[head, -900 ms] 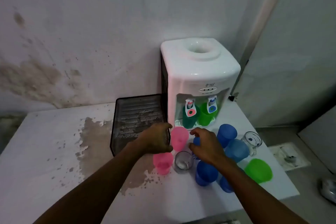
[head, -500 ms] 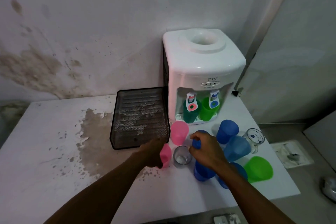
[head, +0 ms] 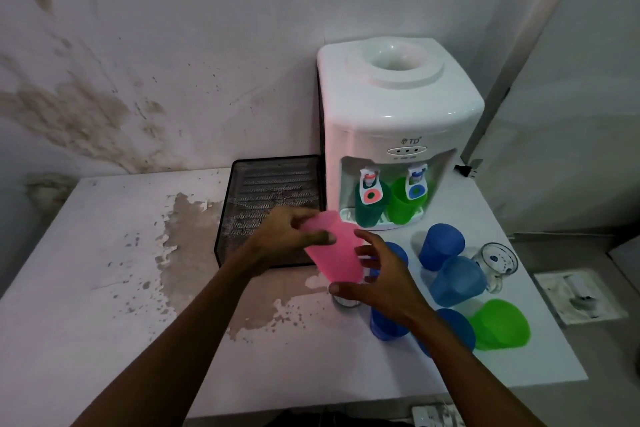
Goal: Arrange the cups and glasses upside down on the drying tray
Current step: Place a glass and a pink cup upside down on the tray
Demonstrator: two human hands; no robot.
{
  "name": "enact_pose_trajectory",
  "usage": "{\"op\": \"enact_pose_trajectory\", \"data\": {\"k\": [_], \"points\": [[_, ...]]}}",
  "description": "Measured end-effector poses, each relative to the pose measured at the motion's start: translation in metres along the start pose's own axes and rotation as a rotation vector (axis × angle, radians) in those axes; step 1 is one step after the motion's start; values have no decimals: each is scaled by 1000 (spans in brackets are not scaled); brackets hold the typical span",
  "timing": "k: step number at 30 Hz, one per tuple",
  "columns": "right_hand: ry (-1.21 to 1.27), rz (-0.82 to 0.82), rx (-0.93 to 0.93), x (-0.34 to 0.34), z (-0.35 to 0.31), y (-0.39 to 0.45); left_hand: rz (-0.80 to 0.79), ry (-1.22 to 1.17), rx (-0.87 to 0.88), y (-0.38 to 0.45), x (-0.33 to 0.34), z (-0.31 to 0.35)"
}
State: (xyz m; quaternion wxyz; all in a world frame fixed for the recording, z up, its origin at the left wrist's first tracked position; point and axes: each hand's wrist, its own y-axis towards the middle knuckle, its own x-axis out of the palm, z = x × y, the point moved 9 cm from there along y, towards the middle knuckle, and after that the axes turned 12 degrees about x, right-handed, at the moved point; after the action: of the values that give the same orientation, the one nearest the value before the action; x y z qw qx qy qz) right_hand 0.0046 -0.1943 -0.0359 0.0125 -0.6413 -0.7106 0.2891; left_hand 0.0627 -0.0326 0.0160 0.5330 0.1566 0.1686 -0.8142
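I see my left hand [head: 284, 239] gripping a pink cup [head: 332, 253] near its narrow end, holding it tilted above the worktop [head: 104, 288] at the front right corner of the black mesh drying tray [head: 263, 191], which sits just left of the white water dispenser [head: 398, 114]. My right hand [head: 377, 284] is spread loosely beside the cup's wide end, fingers curled toward it, though I cannot tell whether they touch. Blue cups [head: 441, 246], a green cup [head: 498, 324] and a glass mug [head: 495, 260] stand to the right.

Both forearms [head: 166, 350] bare, no sleeves/jewelry visible.
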Motion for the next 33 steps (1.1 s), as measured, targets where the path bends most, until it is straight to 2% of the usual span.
{"op": "enact_pose_trajectory", "data": {"k": [5,8,9,11,13,15,17,24,30,33], "points": [[131,22,3,-23,6,-6,-26,-168,0,-1,39,9],[269,60,-4,-49,7,-14,98,-320,-64,0,51,-16],[322,84,-4,-58,8,-17,163,-286,-90,0,52,-31],[381,127,-3,-75,12,-21,179,28,-97,-1,57,-63],[389,155,4,-87,19,-23,19,267,-99,-6,78,-89],[389,167,15,-93,27,-24,-167,336,-121,-14,105,-111],[387,167,19,-95,33,-25,-238,380,-137,-17,121,-123],[367,174,45,-90,44,-27,-34,299,-50,-4,129,-119],[354,197,72,-85,39,-21,-1,217,-1,-7,117,-121],[363,195,69,-77,25,-13,84,130,-29,-13,90,-124]]}}
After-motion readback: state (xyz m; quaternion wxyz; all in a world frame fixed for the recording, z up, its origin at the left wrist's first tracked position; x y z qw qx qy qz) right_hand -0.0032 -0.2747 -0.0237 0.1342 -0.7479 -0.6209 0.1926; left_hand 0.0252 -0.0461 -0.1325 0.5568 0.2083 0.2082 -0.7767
